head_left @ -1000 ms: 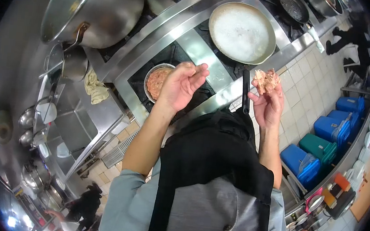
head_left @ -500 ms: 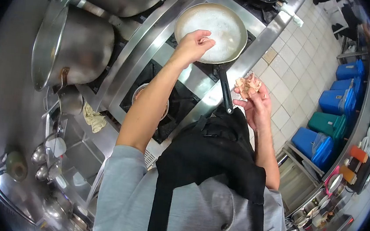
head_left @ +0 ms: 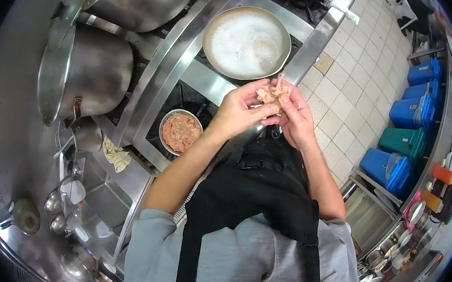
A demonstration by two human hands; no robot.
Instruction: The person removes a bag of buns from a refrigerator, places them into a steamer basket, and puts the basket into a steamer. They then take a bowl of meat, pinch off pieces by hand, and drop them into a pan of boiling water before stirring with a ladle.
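My left hand (head_left: 246,109) and my right hand (head_left: 299,120) meet just in front of the frying pan. Between them, both sets of fingers are closed on a ragged, pale pink clump of meat (head_left: 274,93). The frying pan (head_left: 283,60) sits on the stove with white, foamy liquid in it, and its black handle is mostly covered by my hands. Left of my left forearm, a round metal bowl (head_left: 162,141) filled with pinkish minced meat (head_left: 181,130) rests on a burner.
Two large steel pots (head_left: 100,71) stand at the left behind a metal ledge. A crumpled cloth (head_left: 116,155) lies near the sink (head_left: 108,200), with ladles (head_left: 54,203) beside it. Blue bins (head_left: 387,168) and a green bin (head_left: 401,140) line the right side, beyond the tiled floor (head_left: 342,103).
My left hand has come back from over the pan to the meat in my right hand. My right hand has shifted left, and the bowl of minced meat is now uncovered.
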